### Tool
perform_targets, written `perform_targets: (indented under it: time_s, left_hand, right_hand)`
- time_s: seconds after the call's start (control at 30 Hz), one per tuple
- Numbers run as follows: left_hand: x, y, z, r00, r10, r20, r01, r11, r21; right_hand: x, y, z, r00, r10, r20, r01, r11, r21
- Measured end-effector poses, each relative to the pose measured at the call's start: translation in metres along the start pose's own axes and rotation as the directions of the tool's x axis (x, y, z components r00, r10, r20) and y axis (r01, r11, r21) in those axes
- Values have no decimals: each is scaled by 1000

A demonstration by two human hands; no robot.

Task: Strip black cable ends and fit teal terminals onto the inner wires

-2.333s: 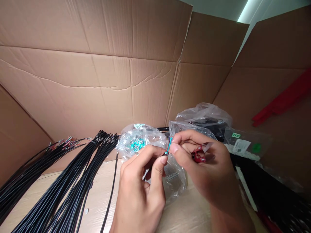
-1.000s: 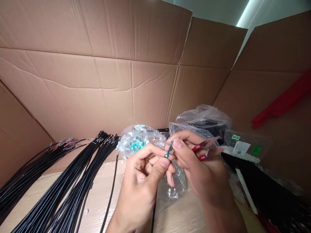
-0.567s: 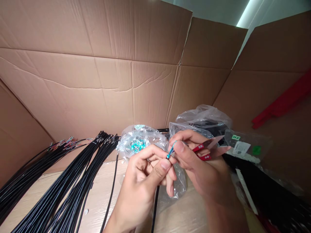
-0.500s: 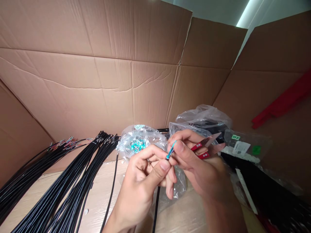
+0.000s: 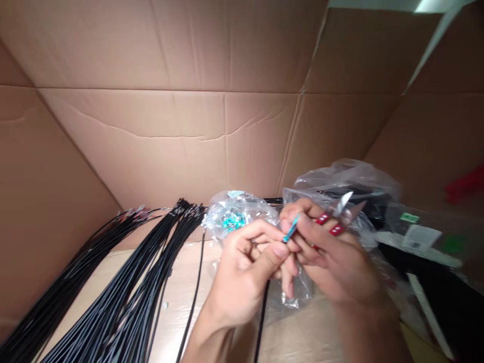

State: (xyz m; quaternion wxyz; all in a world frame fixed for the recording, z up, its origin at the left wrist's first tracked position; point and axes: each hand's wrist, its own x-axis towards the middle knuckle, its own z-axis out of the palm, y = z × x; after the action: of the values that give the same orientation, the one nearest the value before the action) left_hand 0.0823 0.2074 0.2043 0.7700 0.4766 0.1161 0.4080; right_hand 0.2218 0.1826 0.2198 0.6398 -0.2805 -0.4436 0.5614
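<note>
Between thumb and index finger, my left hand (image 5: pixel 245 277) pinches the end of a black cable (image 5: pixel 261 322), which hangs below the hand. Thin blue-teal wires (image 5: pixel 291 230) stick up out of that pinch. My right hand (image 5: pixel 336 262) has the upper part of these wires between its thumb and fingers. Tucked in the same hand is a pair of red-handled scissors (image 5: pixel 336 230), blades apart and pointing up and away to the right. The fingers hide part of the handles. Just behind my left hand lies a clear bag (image 5: pixel 219 209) with small teal pieces (image 5: pixel 233 221).
Bundles of black cables (image 5: pixel 124 287) lie on the left, some with coloured wire ends (image 5: pixel 130 214). More plastic bags (image 5: pixel 344 176) and dark material (image 5: pixel 446 287) are on the right. Cardboard walls (image 5: pixel 189 116) enclose the back and sides of the wooden surface (image 5: pixel 177 312).
The view has turned left, so the whole scene sits further right. Both hands keep their grip at the cable end. The wires look straighter and closer together than before.
</note>
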Motion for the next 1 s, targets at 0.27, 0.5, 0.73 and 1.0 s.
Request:
perform_targets:
  time_s: [0.27, 0.5, 0.73, 1.0]
  left_hand:
    - [0, 3, -12, 1000, -4, -10, 4, 999, 39]
    - [3, 4, -14, 992, 126, -11, -124, 985, 118]
    - [-3, 10, -2, 982, 168, -88, -140, 954, 266]
    - [-4, 7, 2, 982, 147, -119, -123, 975, 186]
  right_hand:
    - [5, 6, 6, 989, -38, -142, 15, 987, -161]
    - [7, 5, 7, 984, -152, -90, 116, 940, -322]
    - [0, -1, 17, 952, -279, -124, 165, 814, -557]
    - [-5, 2, 25, 918, -365, -155, 181, 733, -655]
